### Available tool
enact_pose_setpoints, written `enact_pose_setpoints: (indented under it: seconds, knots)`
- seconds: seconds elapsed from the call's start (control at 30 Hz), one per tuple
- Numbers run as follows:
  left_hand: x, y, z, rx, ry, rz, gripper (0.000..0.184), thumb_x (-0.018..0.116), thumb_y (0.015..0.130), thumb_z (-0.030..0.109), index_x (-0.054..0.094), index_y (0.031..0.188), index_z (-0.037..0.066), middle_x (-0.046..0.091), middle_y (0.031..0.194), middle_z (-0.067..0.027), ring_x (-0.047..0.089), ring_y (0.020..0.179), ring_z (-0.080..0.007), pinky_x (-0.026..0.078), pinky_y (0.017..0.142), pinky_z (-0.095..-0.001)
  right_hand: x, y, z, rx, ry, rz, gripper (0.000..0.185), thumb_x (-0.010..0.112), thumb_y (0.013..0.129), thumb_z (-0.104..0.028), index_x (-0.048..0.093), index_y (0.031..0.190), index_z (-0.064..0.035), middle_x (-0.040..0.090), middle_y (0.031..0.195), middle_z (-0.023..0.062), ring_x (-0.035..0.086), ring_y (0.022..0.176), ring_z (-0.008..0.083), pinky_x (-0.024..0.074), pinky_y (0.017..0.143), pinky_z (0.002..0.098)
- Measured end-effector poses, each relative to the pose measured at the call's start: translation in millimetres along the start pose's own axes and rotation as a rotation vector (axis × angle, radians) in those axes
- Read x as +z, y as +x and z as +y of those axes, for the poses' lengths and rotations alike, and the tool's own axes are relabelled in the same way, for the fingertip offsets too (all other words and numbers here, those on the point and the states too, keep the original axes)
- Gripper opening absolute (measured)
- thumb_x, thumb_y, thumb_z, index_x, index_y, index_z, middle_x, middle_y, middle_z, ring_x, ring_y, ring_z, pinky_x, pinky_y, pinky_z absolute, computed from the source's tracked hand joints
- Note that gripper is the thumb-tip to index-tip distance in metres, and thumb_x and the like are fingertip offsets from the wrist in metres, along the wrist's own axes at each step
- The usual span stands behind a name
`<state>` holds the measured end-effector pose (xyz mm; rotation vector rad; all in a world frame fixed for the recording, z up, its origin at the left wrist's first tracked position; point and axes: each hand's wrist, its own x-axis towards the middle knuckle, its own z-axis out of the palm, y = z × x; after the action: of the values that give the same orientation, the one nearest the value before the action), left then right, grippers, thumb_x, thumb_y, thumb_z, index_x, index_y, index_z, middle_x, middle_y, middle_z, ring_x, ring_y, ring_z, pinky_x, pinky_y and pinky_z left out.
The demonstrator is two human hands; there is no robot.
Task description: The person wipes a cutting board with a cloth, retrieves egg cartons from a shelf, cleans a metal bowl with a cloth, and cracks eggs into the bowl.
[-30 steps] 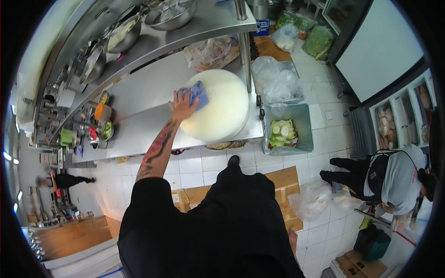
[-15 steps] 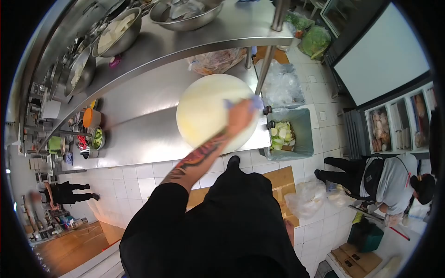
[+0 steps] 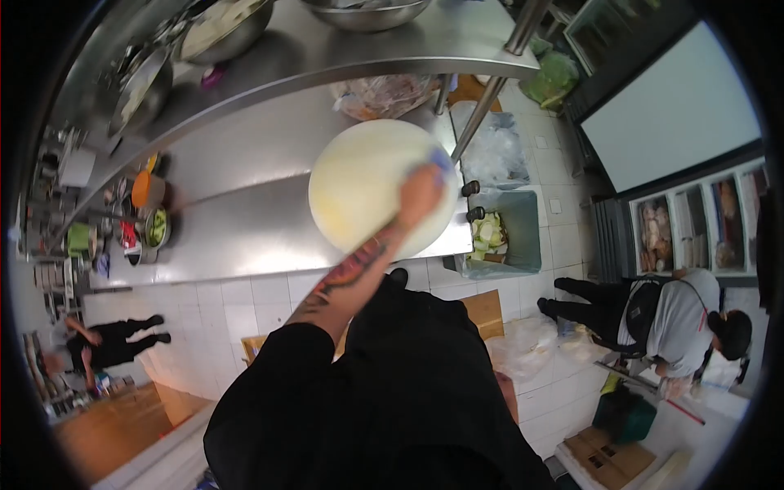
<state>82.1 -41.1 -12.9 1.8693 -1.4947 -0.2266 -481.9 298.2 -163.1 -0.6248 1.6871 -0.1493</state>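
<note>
Here I am, my left fingers pressed over a blue cloth that pokes out past their tips; too blurred to tell how tightly they're bent. Right under them, the round white board, no long axis, its face spreading mostly left, its edge just right. My right hand hangs well behind, mostly hidden, its grip unreadable. Right of my fingers, a lined bin of leafy scraps! Far left, a bowl of green pieces on the table.
</note>
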Motion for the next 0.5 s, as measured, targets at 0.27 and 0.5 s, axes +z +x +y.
enact_pose_setpoints:
  seconds: [0.27,0.5]
  knots:
    - [-94,-64,18,-0.178,-0.206,0.176,0.023,0.069,0.092,0.028,0.071,0.104,0.008,0.065,0.095,-0.0155,0.067,0.084,-0.0333,0.053,0.073,-0.0446,-88,41,-24,-0.278,-0.218,-0.206,0.040,0.061,0.103,-0.036,0.063,0.131,-0.0071,0.073,0.106,0.0131,0.072,0.081,0.0236,0.0569,0.065,0.0390]
    - [-42,-161,48,-0.164,0.005,0.128,0.030,0.071,0.084,0.025,0.070,0.112,0.015,0.071,0.103,-0.0154,0.069,0.093,-0.0379,0.055,0.082,-0.0507,-167,94,-71,-0.038,-0.251,-0.015,0.051,0.057,0.103,-0.038,0.050,0.142,-0.0061,0.071,0.113,0.0165,0.073,0.089,0.0304,0.0574,0.068,0.0466]
